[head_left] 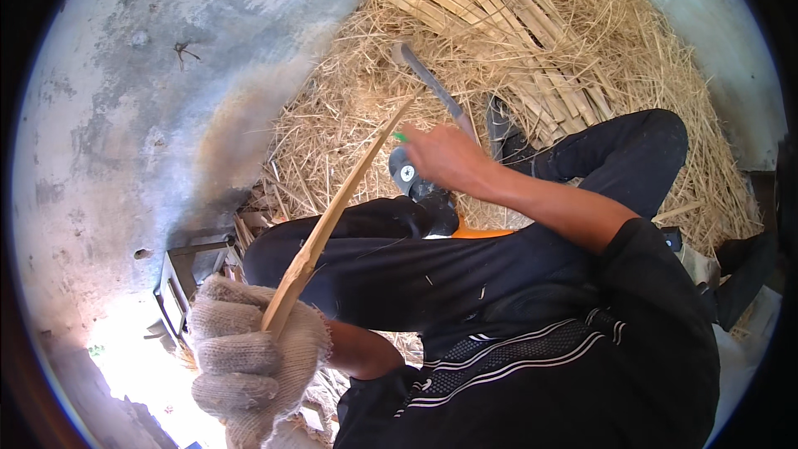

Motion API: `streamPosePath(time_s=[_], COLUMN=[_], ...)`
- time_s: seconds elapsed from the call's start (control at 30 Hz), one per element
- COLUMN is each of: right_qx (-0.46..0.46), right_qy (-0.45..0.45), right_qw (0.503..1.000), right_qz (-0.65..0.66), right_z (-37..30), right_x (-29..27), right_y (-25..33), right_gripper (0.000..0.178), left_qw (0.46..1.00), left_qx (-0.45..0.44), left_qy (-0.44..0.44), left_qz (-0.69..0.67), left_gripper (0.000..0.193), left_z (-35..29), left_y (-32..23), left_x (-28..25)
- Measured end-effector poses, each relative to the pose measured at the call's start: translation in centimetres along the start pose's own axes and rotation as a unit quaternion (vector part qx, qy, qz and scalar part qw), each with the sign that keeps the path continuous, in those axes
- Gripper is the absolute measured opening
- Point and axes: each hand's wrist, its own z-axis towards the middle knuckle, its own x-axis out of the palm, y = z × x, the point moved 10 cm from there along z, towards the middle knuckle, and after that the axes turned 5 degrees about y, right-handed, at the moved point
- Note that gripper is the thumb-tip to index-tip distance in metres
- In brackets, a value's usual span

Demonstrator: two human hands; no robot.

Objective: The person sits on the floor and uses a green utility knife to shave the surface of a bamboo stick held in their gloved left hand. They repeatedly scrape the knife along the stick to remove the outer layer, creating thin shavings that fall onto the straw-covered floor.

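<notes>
My left hand (253,357), in a knitted work glove, is shut on the lower end of a long thin bamboo strip (341,208). The strip slants up to the right and its tip reaches my right hand. My bare right hand (445,156) grips the handle of a curved knife (428,79), with the blade pointing up and left over the straw, close to the strip's tip. Both hands work above my legs in dark trousers (399,258).
A heap of straw and shavings (349,100) covers the ground ahead, with a bundle of split bamboo strips (490,17) on top. A concrete floor (141,91) lies to the left. A small metal frame (179,283) stands by my left knee. A dark shoe (503,133) rests on the straw.
</notes>
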Motion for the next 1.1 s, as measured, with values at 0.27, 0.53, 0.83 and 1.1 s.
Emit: streamPosePath(time_s=[0.27, 0.53, 0.83, 1.1], right_qx=[0.099, 0.031, 0.069, 0.363], right_qy=[0.004, -0.007, 0.012, 0.123], right_qw=[0.990, 0.999, 0.998, 0.920], right_qz=[-0.102, -0.023, 0.002, -0.077], right_z=[4.4, 4.0, 6.8, 4.8], right_x=[4.3, 4.0, 6.0, 8.2], right_y=[-13.5, -6.9, -9.8, -27.1], right_gripper=[0.023, 0.026, 0.030, 0.038], left_qw=[0.987, 0.984, 0.998, 0.948], left_qx=[-0.042, -0.006, -0.019, -0.007], left_qy=[0.052, -0.009, 0.001, 0.065], left_qz=[0.149, 0.177, 0.068, 0.310], left_gripper=[0.054, 0.055, 0.061, 0.046], left_z=[0.5, 0.1, 0.1, -1.7], left_y=[0.6, -0.5, -1.1, -2.4], left_x=[0.5, -0.9, -1.6, 1.3])
